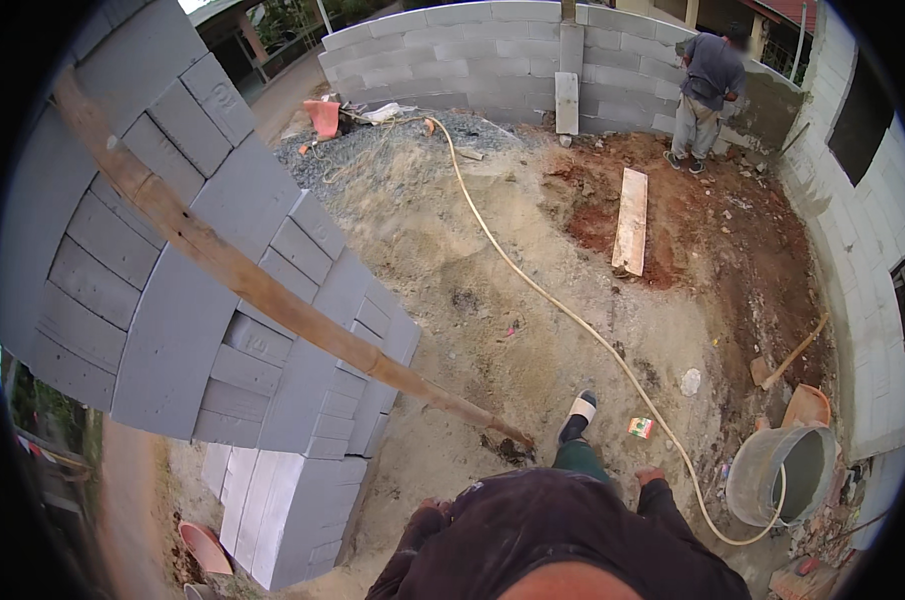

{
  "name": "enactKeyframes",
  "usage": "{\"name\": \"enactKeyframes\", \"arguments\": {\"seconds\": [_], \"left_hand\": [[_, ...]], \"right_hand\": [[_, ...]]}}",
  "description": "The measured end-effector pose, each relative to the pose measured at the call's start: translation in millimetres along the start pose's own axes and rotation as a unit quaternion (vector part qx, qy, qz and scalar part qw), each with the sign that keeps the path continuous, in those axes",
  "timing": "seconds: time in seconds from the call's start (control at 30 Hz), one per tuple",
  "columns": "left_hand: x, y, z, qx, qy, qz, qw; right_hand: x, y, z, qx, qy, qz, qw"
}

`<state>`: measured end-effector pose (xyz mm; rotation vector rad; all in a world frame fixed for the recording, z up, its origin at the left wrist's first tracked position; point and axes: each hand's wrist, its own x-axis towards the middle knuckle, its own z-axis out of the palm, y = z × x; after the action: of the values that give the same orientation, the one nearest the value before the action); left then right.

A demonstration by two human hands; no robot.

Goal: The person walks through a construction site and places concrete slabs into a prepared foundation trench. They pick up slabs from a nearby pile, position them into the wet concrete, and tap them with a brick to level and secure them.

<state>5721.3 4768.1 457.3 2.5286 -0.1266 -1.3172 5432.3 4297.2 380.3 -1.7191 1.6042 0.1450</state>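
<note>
My left hand [430, 507] hangs low beside my dark shirt, nearest to the stack of grey blocks [243, 250] on the left. On the other side my right hand [650, 474] hangs below its dark sleeve, with a small red, white and green packet [641, 428] on the ground just ahead of it. Both hands are small and partly hidden, so their fingers do not show clearly. No held thing is visible in either. Between them a foot [579, 412] in a dark and pale shoe steps forward.
A bamboo pole [273, 300] slants across the blocks to the ground. A pale hose [563, 310] runs into a tub of water [748, 480] at right. Ahead lies a plank [631, 225]; a person [711, 85] stands near the block wall [443, 55]. A long-handled tool [798, 350] lies right.
</note>
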Motion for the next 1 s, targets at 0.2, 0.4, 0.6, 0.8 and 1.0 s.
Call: {"name": "enactKeyframes", "arguments": {"seconds": [0.2, 0.4, 0.6, 0.8, 1.0], "left_hand": [[81.9, 195.5, -13.7, -0.073, -0.050, 0.158, 0.984], [139.7, 348.1, -86.6, -0.140, 0.112, 0.143, 0.973], [170.4, 310.1, -100.3, -0.118, 0.101, 0.043, 0.987], [168.9, 326.5, -90.1, -0.174, 0.110, 0.010, 0.979], [182.6, 328.4, -96.4, -0.218, 0.144, 0.008, 0.965]], "right_hand": [[68.3, 18.8, -69.7, -0.095, 0.070, 0.176, 0.977], [209.4, 29.5, -181.8, -0.153, -0.057, 0.037, 0.986], [243.6, -85.0, -161.0, 0.235, 0.011, 0.083, 0.968], [240.2, -130.2, -144.1, 0.139, -0.045, 0.093, 0.985], [293.1, -153.5, -118.1, 0.067, -0.089, 0.058, 0.992]]}}
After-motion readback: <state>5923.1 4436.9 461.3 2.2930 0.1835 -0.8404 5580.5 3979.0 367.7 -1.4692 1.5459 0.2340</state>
